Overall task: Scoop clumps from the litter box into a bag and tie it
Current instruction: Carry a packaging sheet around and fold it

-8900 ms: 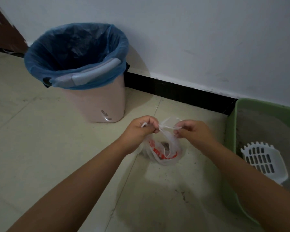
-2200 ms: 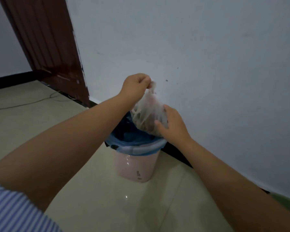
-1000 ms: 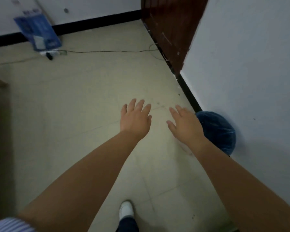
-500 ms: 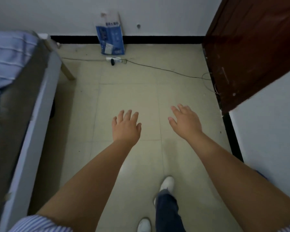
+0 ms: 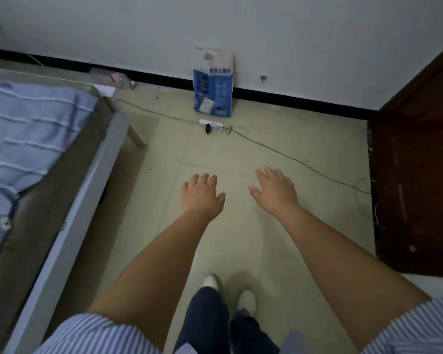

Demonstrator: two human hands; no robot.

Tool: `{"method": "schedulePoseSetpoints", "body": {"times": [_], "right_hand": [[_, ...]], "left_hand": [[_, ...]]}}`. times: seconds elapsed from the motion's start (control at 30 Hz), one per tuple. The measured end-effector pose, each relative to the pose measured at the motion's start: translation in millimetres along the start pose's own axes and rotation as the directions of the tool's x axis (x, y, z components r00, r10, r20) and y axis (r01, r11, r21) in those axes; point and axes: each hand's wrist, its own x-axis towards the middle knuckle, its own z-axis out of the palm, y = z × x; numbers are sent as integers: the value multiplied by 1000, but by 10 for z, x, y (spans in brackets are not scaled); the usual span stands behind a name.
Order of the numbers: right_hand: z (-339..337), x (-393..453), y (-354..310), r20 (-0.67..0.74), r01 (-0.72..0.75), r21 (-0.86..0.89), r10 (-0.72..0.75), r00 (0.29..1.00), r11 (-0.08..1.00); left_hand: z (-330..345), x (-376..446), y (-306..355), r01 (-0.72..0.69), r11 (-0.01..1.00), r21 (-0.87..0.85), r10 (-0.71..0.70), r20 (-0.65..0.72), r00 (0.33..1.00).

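My left hand (image 5: 202, 195) and my right hand (image 5: 275, 190) are stretched out in front of me over the tiled floor, palms down, fingers straight and spread. Neither holds anything. The tied bag, the bin and the litter box are out of view. A blue and white sack of cat litter (image 5: 213, 89) leans against the far wall.
A bed (image 5: 36, 149) with a blue striped cover fills the left side. A dark brown door (image 5: 417, 175) stands on the right. A power strip (image 5: 210, 123) and a black cable (image 5: 292, 157) lie across the floor ahead. My feet (image 5: 228, 290) stand on pale tiles.
I dropped the tied bag into the blue-lined bin and turned away to the left. Over the last second the bin left the view and the bed came in; both hands stay empty.
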Motion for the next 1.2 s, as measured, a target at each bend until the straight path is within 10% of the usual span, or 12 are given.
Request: {"method": "schedulePoseSetpoints", "body": {"times": [0.67, 1.2], "right_hand": [[-1861, 4760, -713, -44, 14, 137, -8, 999, 990], [-1795, 8452, -660, 119, -72, 8, 71, 990, 997]], "left_hand": [[-2246, 4792, -867, 14, 999, 43, -15, 21, 1000], [-2225, 8619, -966, -181, 980, 82, 170, 118, 978]]}}
